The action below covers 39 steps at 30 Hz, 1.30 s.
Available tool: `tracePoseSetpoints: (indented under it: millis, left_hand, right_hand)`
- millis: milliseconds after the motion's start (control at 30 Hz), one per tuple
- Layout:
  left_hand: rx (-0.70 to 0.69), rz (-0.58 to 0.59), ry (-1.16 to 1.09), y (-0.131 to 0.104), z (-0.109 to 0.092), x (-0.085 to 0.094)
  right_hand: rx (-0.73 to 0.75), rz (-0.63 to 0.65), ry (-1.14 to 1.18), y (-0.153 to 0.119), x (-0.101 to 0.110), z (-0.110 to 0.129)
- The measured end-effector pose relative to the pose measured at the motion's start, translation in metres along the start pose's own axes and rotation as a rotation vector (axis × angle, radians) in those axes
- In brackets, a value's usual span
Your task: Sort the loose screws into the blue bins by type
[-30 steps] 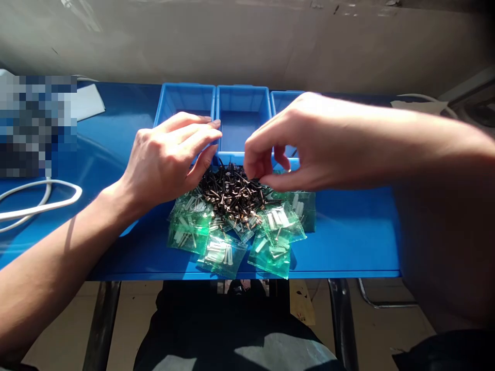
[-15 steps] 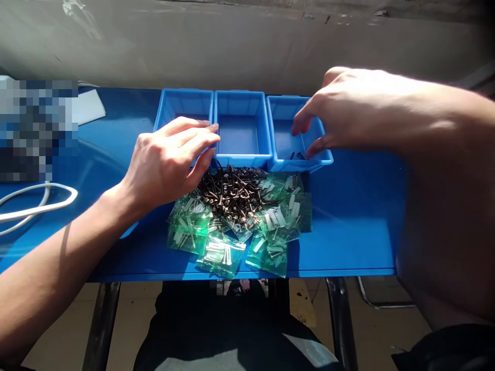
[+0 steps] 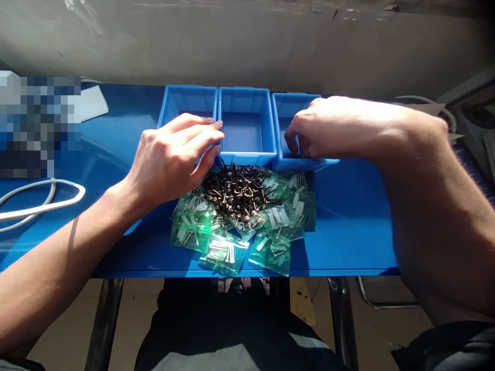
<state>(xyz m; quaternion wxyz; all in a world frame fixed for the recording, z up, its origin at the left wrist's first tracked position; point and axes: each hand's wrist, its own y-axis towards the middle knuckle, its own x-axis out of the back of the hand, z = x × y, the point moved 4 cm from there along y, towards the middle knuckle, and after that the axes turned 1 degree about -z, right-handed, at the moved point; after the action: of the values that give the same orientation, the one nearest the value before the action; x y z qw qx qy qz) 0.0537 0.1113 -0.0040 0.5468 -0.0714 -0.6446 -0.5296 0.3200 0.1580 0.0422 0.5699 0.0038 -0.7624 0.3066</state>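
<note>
My left hand [image 3: 176, 154] lies over the front of the left blue bin [image 3: 189, 95], fingers stretched out to the wall it shares with the middle bin [image 3: 247, 129]. Nothing shows in that hand. Inside the right blue bin [image 3: 296, 100], my right hand [image 3: 317, 129] reaches down with fingers curled together near the front wall. Its fingertips are partly hidden, and I cannot make out what they hold. Before the bins is a pile of dark screws [image 3: 240, 193]. Around it lie several green-clear packets [image 3: 224, 252] with white plugs and screws in them.
The bins stand side by side on a blue table [image 3: 348, 226] against a grey wall [image 3: 232, 46]. A white cable [image 3: 73, 190] loops at the left, near a white sheet [image 3: 94, 103] and a blurred-out patch. The table's front edge runs close to my lap.
My right hand has lowered into the right bin and its fingers have drawn together, covering the dark screws seen there before. My left hand stays in place. The view has shifted slightly.
</note>
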Motion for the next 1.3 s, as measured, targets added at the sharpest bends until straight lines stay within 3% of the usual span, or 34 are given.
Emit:
tracePoseSetpoints:
  millis: [133, 267, 733, 1000, 1133, 1300]
  left_hand:
    - [-0.003, 0.010, -0.007, 0.001, 0.000, -0.001]
    - [0.008, 0.013, -0.002, 0.001, 0.001, -0.001]
    - [0.060, 0.048, -0.059, 0.002, 0.001, 0.000]
    - [0.049, 0.046, -0.025, 0.002, 0.001, 0.000]
    - [0.083, 0.072, -0.035, 0.001, 0.001, -0.001]
    - [0.023, 0.004, -0.028, 0.002, -0.001, 0.000]
  right_hand:
    - [0.081, 0.023, 0.087, 0.001, 0.004, 0.002]
    - [0.057, -0.010, 0.173, -0.002, 0.007, -0.007]
    - [0.150, -0.016, 0.316, 0.006, -0.003, -0.005]
    - [-0.039, -0.238, 0.359, 0.015, 0.000, -0.003]
    - [-0.025, -0.145, 0.432, 0.012, 0.004, -0.005]
    - [-0.007, -0.060, 0.501, 0.013, 0.002, -0.008]
